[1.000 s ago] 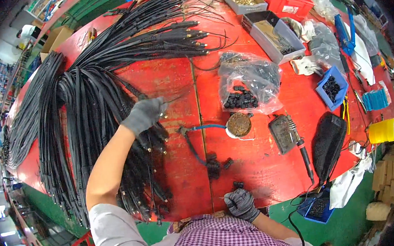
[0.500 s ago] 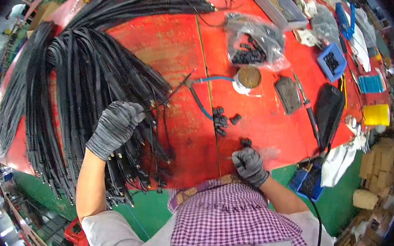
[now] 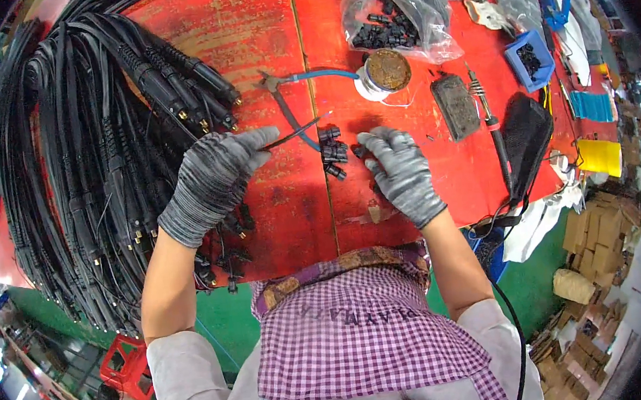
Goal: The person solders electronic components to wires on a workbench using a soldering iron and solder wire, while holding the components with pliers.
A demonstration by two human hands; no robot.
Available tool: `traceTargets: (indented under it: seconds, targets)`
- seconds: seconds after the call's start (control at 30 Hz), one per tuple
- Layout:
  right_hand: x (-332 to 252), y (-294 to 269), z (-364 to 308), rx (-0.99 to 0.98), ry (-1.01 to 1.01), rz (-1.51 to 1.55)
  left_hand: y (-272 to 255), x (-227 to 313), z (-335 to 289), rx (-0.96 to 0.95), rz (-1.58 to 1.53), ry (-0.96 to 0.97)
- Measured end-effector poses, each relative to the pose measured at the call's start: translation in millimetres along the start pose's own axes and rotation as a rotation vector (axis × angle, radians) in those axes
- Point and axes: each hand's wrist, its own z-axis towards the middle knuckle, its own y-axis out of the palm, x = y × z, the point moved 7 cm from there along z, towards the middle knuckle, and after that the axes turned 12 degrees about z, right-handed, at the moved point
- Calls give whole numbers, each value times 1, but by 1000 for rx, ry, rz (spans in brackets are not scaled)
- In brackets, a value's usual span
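My gloved left hand (image 3: 221, 171) pinches a thin black cable (image 3: 298, 132), whose fine bare end points to the right. My gloved right hand (image 3: 403, 173) is low over the table, its bent fingertips closed on a small black plastic part (image 3: 360, 151). Just left of those fingertips lies a small pile of similar black parts (image 3: 334, 152). Blue-handled cutters (image 3: 278, 84) lie spread beyond the pile, one handle running down to it. Another dark piece is partly hidden under my right hand.
Thick bundles of black cables (image 3: 76, 146) cover the table's left side. Beyond my right hand are a solder spool with a brown tin on it (image 3: 385, 74), a bag of black parts (image 3: 388, 24), a dark block (image 3: 454, 106), a soldering iron (image 3: 499, 144) and a blue bin (image 3: 531, 60).
My right hand has moved from the table's near edge up to the loose black parts. My left hand has brought the cable rightward, away from the bundle. The view has shifted.
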Motion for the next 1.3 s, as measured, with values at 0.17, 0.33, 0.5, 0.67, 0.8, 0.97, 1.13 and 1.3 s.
traceTargets:
  seconds: [0.17,0.33,0.5,0.67,0.8,0.97,1.13,1.3]
  targets:
    - [-4,7,9,-145,-43,-68,-9,-1,-1,242,-272,-19]
    - [9,-23,-3,172,323,954,-21,6,2,249,-288,-67]
    - [-21,-19,6,140,502,1788,-18,7,0,236,-324,-124]
    - [-42,-15,22,217,408,1899,-21,7,-1,227,-304,-150]
    - [-46,-15,29,265,291,1753,-20,5,-4,173,-315,-165]
    - [-51,-14,31,267,279,1721,-23,2,-4,282,-438,-144]
    - [-50,-14,32,290,309,1626,-24,2,-2,276,-457,-144]
    - [-55,-21,39,282,258,1588,-23,1,-1,235,-526,-164]
